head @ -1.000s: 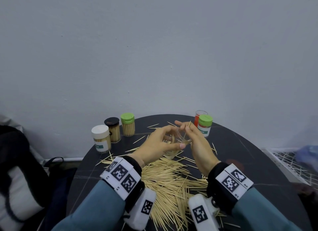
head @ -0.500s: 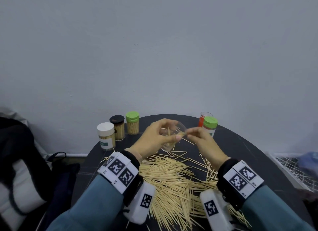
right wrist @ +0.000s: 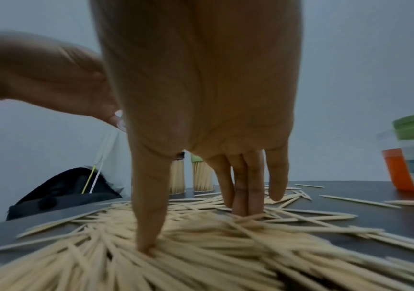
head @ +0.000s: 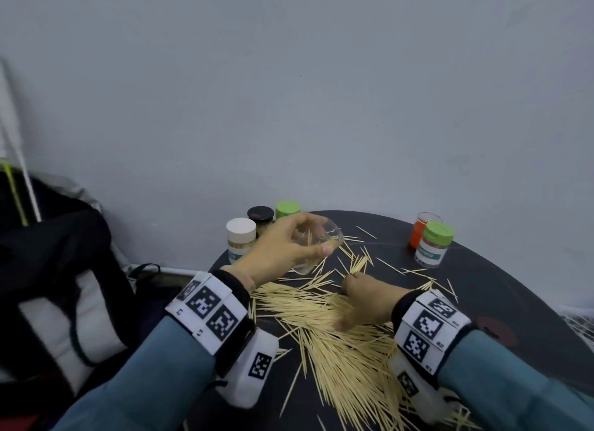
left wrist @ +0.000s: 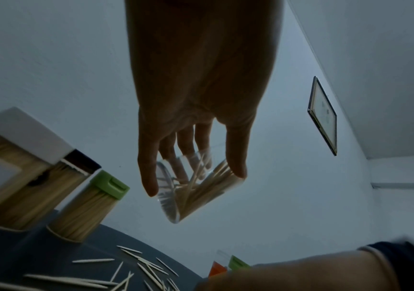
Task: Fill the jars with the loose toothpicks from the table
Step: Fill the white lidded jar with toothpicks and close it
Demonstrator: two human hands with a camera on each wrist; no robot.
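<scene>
Directly beneath the right hand (head: 363, 299), its fingers (right wrist: 247, 189) spread and pressing, lies the toothpick pile (head: 337, 340) on the worktop (head: 501, 289). Up and left, the left hand (head: 283, 247) grips the tilted clear jar (left wrist: 196, 187).

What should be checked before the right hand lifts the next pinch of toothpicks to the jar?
1. Clear jar held: ok, the left hand grips it above the table.
2. Jar mouth reachable: ok, it is tilted with the open end toward the right hand.
3. Room in the jar: ok, only a few toothpicks inside.
4. Right-hand fingers on the toothpick pile: ok, thumb and fingertips are down in it.
5. Pinch closed on toothpicks: cannot tell, the tips are buried and blurred.
6. Path clear: ok, the green-lidded jar and the orange-lidded jar stand off to the right.
</scene>
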